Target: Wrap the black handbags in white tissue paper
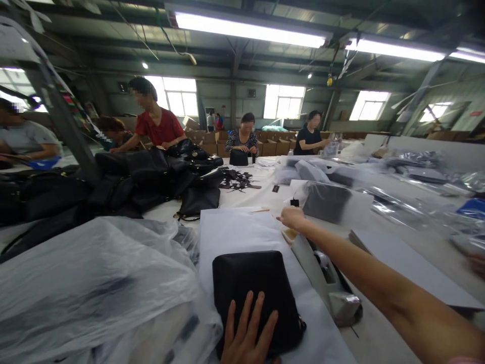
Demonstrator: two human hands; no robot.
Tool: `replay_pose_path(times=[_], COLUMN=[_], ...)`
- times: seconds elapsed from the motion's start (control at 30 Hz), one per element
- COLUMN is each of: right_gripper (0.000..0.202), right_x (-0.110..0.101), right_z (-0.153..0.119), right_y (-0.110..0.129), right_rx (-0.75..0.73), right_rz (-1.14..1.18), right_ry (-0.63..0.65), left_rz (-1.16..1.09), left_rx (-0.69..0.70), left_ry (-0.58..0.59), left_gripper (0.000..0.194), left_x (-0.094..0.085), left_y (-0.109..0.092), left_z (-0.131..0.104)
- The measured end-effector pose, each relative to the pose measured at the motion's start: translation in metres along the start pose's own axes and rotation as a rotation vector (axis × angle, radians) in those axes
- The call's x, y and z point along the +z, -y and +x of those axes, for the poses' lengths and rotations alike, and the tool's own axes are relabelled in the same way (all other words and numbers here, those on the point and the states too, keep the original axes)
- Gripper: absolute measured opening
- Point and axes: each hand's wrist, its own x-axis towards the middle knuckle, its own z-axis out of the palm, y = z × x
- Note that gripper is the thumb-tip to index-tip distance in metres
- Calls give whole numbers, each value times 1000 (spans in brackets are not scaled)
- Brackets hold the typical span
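A black zip-edged bag lies flat on sheets of white paper. My left hand rests on the bag's lower half, fingers spread. My right hand is stretched forward with its fingers curled together, just beyond the front end of a grey tape dispenser. What those fingers hold, if anything, is too small to make out. A small black tag shows right behind that hand. Beside it lies a dark bag wrapped in white sheeting.
Black bags are heaped on the left, behind a large translucent plastic sheet. Dark tags lie scattered mid-table. On the right are a stack of white boards and plastic-wrapped bags. Several co-workers stand or sit across the table.
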Motion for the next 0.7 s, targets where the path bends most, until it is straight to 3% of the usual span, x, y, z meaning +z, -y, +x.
replay_pose_path(times=[0.17,0.33,0.5,0.6,0.7], right_gripper=[49,68,46,26,21], right_x=[20,57,70,64,52], right_z=[9,21,22,19,13], right_y=[35,70,84,86,83], right_rx=[-120,56,20,-50,-72], right_rz=[57,88,138,188,258], right_ry=[61,84,-60,-154,-242], left_rz=[49,128,54,31,29], left_rx=[22,29,-88,-120,-105], left_ry=[-78,-246,-443,-481,-487], left_gripper=[48,34,20,20,21], left_x=[4,13,30,37,37], left_y=[2,2,-6,-9,-7], left_z=[0,7,14,17,15])
